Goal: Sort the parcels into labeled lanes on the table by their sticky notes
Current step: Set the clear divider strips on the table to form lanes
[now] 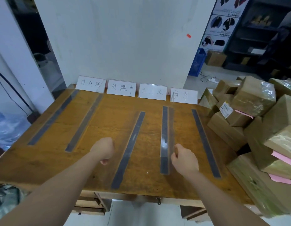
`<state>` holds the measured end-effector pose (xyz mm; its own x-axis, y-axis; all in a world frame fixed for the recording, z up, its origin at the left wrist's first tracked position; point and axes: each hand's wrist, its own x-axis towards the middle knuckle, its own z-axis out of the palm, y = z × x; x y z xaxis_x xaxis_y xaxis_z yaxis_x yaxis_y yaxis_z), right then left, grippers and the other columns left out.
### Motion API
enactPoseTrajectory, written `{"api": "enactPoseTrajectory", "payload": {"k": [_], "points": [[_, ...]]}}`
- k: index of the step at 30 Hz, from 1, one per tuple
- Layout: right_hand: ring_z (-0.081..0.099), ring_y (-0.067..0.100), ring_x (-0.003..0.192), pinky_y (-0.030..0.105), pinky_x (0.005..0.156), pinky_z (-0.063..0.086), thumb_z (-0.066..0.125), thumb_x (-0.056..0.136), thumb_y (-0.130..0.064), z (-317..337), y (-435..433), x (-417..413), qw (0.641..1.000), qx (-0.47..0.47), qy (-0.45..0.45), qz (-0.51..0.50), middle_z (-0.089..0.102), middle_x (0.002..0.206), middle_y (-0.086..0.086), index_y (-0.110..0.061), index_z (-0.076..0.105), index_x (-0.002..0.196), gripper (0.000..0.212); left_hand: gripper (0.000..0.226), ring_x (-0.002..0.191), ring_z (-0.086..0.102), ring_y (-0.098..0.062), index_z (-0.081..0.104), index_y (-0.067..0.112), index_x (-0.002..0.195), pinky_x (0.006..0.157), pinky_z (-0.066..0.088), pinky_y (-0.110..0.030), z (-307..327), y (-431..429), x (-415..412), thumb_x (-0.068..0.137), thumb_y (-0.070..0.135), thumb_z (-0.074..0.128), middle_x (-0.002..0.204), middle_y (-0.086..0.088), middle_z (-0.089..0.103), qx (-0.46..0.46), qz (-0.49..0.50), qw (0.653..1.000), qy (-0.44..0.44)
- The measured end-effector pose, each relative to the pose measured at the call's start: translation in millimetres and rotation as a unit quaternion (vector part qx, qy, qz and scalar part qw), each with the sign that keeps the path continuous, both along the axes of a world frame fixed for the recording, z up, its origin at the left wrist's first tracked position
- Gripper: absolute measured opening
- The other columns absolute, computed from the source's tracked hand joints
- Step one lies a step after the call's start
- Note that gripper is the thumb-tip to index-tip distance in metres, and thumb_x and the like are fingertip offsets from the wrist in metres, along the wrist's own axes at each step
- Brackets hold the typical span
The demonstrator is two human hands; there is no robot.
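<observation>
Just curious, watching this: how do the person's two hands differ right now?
The left hand is curled into a closed fist holding nothing visible, between the second and third grey strips; the right hand sits beside the fourth strip, its fingers pinching at a clear tape edge there. Both hover low over the wooden table, and neither touches a parcel.

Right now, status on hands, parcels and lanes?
Left hand fisted, empty. Right hand curled, apparently empty. Parcels stacked at the table's right end, unsorted. Lanes bare below the label cards.
</observation>
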<state>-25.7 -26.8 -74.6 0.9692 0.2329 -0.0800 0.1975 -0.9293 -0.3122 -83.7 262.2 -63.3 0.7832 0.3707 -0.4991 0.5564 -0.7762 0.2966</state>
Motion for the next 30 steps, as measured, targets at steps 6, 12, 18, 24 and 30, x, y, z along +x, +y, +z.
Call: {"api": "enactPoseTrajectory", "payload": {"k": [6,12,18,24,30], "points": [[0.062,0.012,0.066,0.03,0.059,0.055,0.048,0.1,-0.024,1,-2,21,1.0,0.017,0.007,0.022,0.064,0.079,-0.004,-0.017,0.055,0.12,0.023,0.015,0.053,0.07,-0.022,0.061,0.004,0.1,0.058,0.062,-0.039,-6,3,24,0.092,-0.003,0.051,0.072,-0.014,0.071,0.032,0.044,0.998,-0.031],[0.06,0.007,0.064,0.024,0.052,0.05,0.052,0.097,-0.029,0,-8,47,0.999,0.022,0.008,0.032,0.062,0.077,-0.008,-0.019,0.056,0.12,0.025,0.025,0.06,0.07,-0.025,0.062,0.007,0.106,0.062,0.062,-0.039,-7,3,49,0.088,-0.008,0.053,0.074,-0.011,0.068,0.07,0.072,0.994,-0.049],[0.06,0.007,0.06,0.028,0.056,0.055,0.054,0.095,-0.041,-2,-10,61,0.999,0.033,-0.002,0.034,0.063,0.069,-0.006,-0.025,0.056,0.104,0.018,0.029,0.064,0.067,-0.023,0.062,0.011,0.115,0.064,0.061,-0.036,-11,-3,70,0.093,0.001,0.045,0.076,-0.006,0.065,0.083,0.082,0.989,-0.092],[0.059,0.009,0.06,0.031,0.058,0.055,0.055,0.094,-0.035,-3,-6,70,0.999,0.044,-0.005,0.018,0.061,0.066,-0.006,-0.023,0.059,0.086,0.015,0.021,0.062,0.068,-0.021,0.062,0.011,0.115,0.063,0.061,-0.036,-6,-5,83,0.096,0.011,0.052,0.075,-0.004,0.064,0.069,0.076,0.99,-0.091],[0.06,0.011,0.064,0.032,0.061,0.055,0.057,0.093,-0.03,-2,0,69,0.999,0.052,0.0,-0.012,0.061,0.067,-0.006,-0.022,0.056,0.076,0.018,0.031,0.065,0.068,-0.021,0.057,0.012,0.128,0.062,0.061,-0.035,-2,-1,93,0.098,0.02,0.055,0.084,-0.004,0.066,0.041,0.053,0.996,-0.062]]}}
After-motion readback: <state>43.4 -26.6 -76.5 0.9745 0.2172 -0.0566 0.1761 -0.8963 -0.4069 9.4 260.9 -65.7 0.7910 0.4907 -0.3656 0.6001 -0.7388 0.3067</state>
